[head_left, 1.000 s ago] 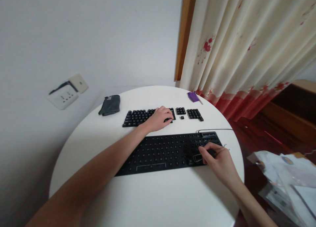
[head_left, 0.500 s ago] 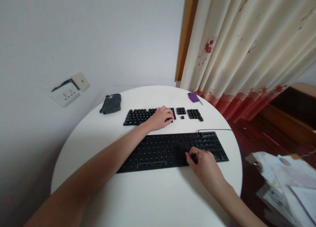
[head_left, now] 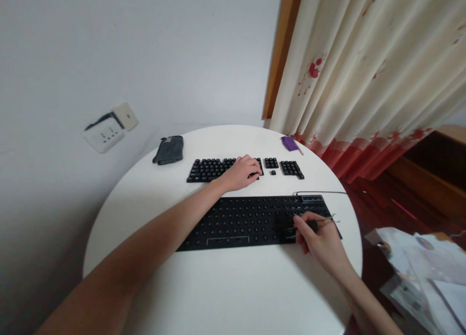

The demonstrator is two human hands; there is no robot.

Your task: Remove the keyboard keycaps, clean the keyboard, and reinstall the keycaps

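On the white table lies a black keyboard (head_left: pixel 233 223) with its keycaps off, showing bare switches. My right hand (head_left: pixel 320 235) is above its right part, fingers closed around a keycap puller (head_left: pixel 312 225) with a dark handle and thin wire ends on both sides. Behind the keyboard, loose black keycaps (head_left: pixel 211 168) are laid out in rows. My left hand (head_left: pixel 242 173) rests at the right end of the largest block, thumb and fingers curled in on a keycap there; the fingertips partly hide it. A single keycap (head_left: pixel 273 172) sits apart, below a small group (head_left: pixel 271 163).
The number-pad keycaps (head_left: pixel 291 169) lie at the right. A dark pouch (head_left: pixel 169 149) is at the back left, a purple cloth item with a stick (head_left: pixel 290 143) at the back right. A cable (head_left: pixel 322 192) runs off the table's right side. Plastic bags (head_left: pixel 418 262) lie beyond it.
My right hand has moved right and slightly up from the keyboard, and the puller's wires now show. My left hand stays at the keycaps. The view has shifted slightly.
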